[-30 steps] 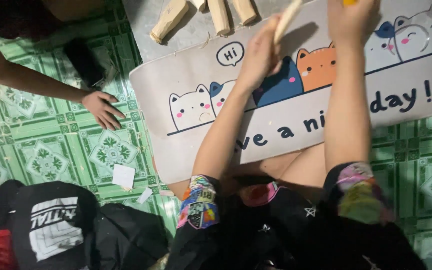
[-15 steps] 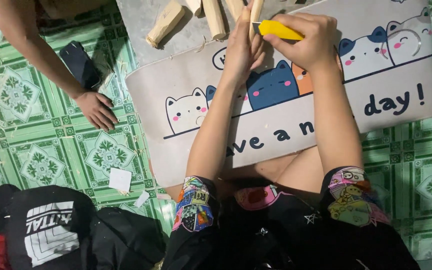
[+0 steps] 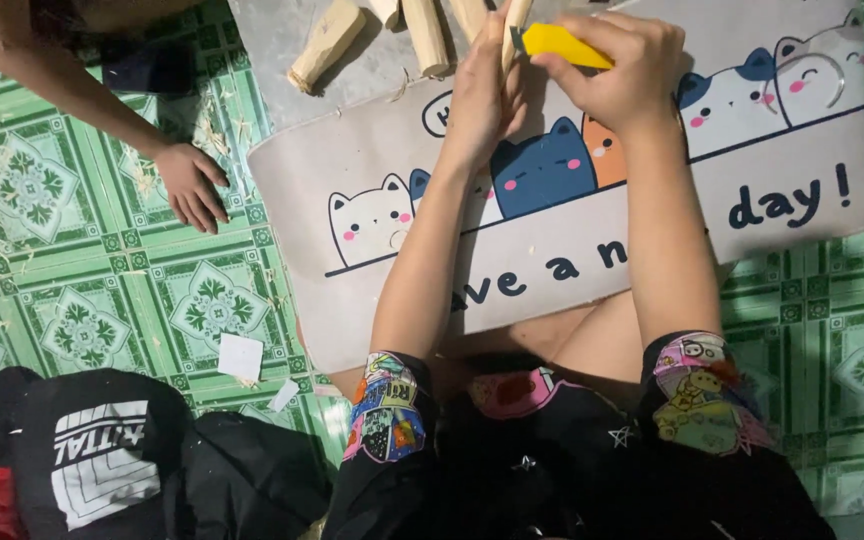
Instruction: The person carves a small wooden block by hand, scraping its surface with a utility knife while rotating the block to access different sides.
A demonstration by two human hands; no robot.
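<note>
head view: looking down at a person's two hands over a grey mat (image 3: 752, 130) printed with cartoon cats.
stick: pale bare wooden stick (image 3: 517, 18), slim; only a short part shows at the top edge.
stick axis: long axis runs up and away from the person, tilted slightly right.
left hand: left hand (image 3: 482, 100) wrapped around the stick.
right hand: right hand (image 3: 627, 70) clenched on a yellow knife (image 3: 557, 42), its tip at the stick.
nearby: wood pieces (image 3: 327, 45) lie beyond the mat; another person's hand (image 3: 192, 185) rests on the green tiled floor (image 3: 102, 300).
</note>
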